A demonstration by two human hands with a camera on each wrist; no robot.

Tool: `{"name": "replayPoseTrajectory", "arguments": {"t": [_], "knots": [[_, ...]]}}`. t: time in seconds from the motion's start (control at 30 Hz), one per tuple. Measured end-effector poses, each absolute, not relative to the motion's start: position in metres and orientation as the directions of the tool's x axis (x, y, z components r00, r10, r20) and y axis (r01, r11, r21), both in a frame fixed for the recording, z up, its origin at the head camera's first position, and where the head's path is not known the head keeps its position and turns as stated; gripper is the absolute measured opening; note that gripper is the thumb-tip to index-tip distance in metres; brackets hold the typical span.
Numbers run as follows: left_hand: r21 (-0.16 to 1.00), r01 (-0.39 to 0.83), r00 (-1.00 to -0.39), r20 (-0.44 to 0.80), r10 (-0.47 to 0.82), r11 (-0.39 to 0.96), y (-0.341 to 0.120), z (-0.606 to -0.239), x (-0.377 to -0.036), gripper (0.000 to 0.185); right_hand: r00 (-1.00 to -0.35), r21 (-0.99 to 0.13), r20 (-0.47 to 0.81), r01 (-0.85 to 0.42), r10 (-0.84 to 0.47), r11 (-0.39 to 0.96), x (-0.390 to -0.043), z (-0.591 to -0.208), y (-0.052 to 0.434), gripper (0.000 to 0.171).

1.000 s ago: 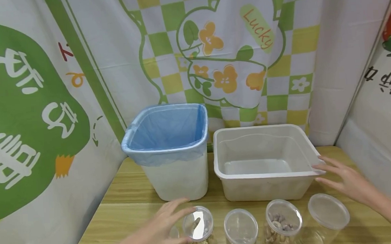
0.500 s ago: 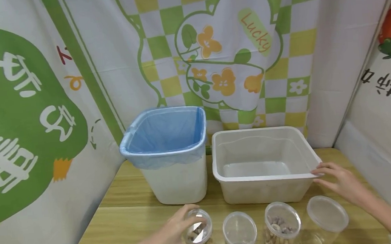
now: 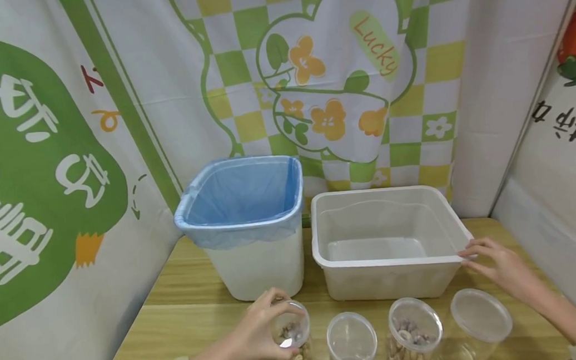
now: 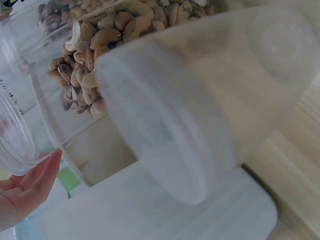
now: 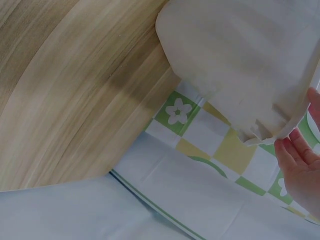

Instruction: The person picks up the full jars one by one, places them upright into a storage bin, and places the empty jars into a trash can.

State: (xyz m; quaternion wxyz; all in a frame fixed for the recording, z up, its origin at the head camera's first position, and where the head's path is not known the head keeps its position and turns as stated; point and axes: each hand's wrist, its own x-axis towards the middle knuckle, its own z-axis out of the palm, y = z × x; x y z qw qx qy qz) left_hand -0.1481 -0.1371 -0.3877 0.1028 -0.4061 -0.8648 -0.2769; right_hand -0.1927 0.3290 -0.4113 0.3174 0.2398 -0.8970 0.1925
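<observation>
My left hand (image 3: pixel 251 333) grips a clear lidded jar (image 3: pixel 299 344) of cashews at its lid, thumb on the near side and fingers round the far side. In the left wrist view, cashews (image 4: pixel 135 27) and darker pieces show through the wall, and fingers (image 4: pixel 42 182) meet the lid at the left edge. My right hand (image 3: pixel 507 276) pinches the front right corner of a white plastic tub (image 3: pixel 389 262) between fingers and thumb. Seen from the right wrist, its fingertips (image 5: pixel 286 150) hold the tub's rim.
A white bin (image 3: pixel 261 265) with a blue liner (image 3: pixel 238 189) stands behind my left hand. Along the front are an empty-looking jar (image 3: pixel 351 340), another nut jar (image 3: pixel 415 327) and a tilted-looking jar (image 3: pixel 480 316). A frosted-lidded jar (image 4: pixel 160 120) fills the left wrist view's middle.
My left hand has moved right and taken hold of the nut jar, whose lid now appears slightly higher. My right hand has gone from spread fingers near the tub's corner to pinching its rim.
</observation>
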Motion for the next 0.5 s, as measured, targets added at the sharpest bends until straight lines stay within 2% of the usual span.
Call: {"name": "replayPoseTrajectory", "arguments": {"t": [0.33, 0.5], "knots": [[0.374, 0.758, -0.652, 0.463, 0.601, 0.534, -0.133, -0.349, -0.162, 0.050, -0.706, -0.207, 0.636, -0.545, -0.312, 0.813, -0.192, -0.410, 0.329, 0.025], [0.367, 0.775, -0.631, 0.497, 0.595, 0.515, -0.130, -0.328, -0.173, 0.050, -0.713, -0.212, 0.629, -0.541, -0.310, 0.814, -0.191, -0.411, 0.329, 0.025]]}}
